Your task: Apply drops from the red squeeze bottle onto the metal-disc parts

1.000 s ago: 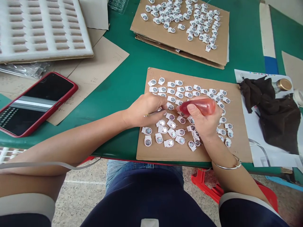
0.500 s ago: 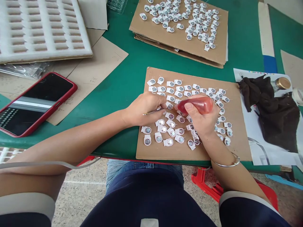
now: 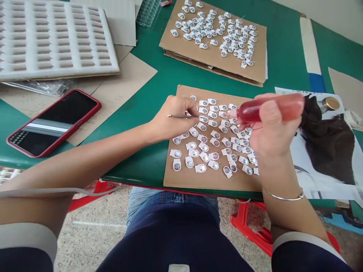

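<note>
My left hand (image 3: 171,117) is closed around a thin metal tool (image 3: 181,116), probably tweezers, whose tip reaches over the small white pieces. Held in my right hand (image 3: 273,128) is a red squeeze bottle (image 3: 270,107), lying nearly level with its narrow nozzle (image 3: 231,113) pointing left. Below both hands lies a brown cardboard sheet (image 3: 212,182) carrying many small white tabbed pieces (image 3: 204,156) with round silvery centres. My right hand and forearm cover the sheet's right part.
Behind stands a cardboard stack (image 3: 187,51) with more such pieces. A red-cased phone (image 3: 53,122) and white foam tray (image 3: 113,68) are at left. To the right lie a dark cloth (image 3: 329,147) and a small gold-capped glass jar (image 3: 330,104).
My right hand has lifted and moved right with the bottle, which now lies more level. My left hand has shifted slightly up, still holding the metal tool. The view has shifted a little.
</note>
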`<state>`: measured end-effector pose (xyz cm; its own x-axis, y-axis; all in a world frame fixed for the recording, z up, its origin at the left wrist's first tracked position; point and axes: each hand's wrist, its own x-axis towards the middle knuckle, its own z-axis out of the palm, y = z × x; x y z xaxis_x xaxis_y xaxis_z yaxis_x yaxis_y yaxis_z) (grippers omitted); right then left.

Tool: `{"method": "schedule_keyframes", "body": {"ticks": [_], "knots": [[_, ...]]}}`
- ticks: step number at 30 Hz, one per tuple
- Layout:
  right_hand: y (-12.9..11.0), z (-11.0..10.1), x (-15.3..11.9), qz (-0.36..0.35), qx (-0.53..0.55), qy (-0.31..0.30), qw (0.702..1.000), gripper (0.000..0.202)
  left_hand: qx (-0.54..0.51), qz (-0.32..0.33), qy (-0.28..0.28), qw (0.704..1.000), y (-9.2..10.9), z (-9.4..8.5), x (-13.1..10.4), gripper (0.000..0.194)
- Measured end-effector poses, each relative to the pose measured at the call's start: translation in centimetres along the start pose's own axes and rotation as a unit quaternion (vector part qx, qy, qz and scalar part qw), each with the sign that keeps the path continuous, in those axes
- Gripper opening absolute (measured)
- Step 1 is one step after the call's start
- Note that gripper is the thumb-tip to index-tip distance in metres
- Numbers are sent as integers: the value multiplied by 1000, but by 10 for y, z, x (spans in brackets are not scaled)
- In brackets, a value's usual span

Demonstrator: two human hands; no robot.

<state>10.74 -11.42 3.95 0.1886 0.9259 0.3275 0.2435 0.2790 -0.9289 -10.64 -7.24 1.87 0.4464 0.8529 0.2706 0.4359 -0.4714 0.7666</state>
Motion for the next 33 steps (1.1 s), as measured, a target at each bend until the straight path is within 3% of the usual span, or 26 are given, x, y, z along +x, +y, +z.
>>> {"method": "schedule_keyframes", "body": {"ticks": [4, 7, 10, 14, 22, 33], "knots": [[-25, 4, 24, -33, 30, -14, 999, 15, 42, 14, 0, 999, 4, -11, 7, 7], [-29, 20, 37, -11, 72, -17, 997, 14, 51, 9, 14, 999, 1, -12, 1, 5], [-20, 38, 43, 41, 89, -43, 994, 21, 66, 9, 20, 998, -7, -9, -13, 3], [-2, 53, 37, 48, 51, -50, 996, 24, 129, 72, -13, 989, -15, -9, -29, 7], [21, 60, 26, -12, -9, -40, 999, 28, 128, 105, -50, 985, -18, -7, -33, 8], [16, 66, 23, -24, 73, -23, 997, 18, 155, 140, -67, 976, -23, -4, -34, 10]]}}
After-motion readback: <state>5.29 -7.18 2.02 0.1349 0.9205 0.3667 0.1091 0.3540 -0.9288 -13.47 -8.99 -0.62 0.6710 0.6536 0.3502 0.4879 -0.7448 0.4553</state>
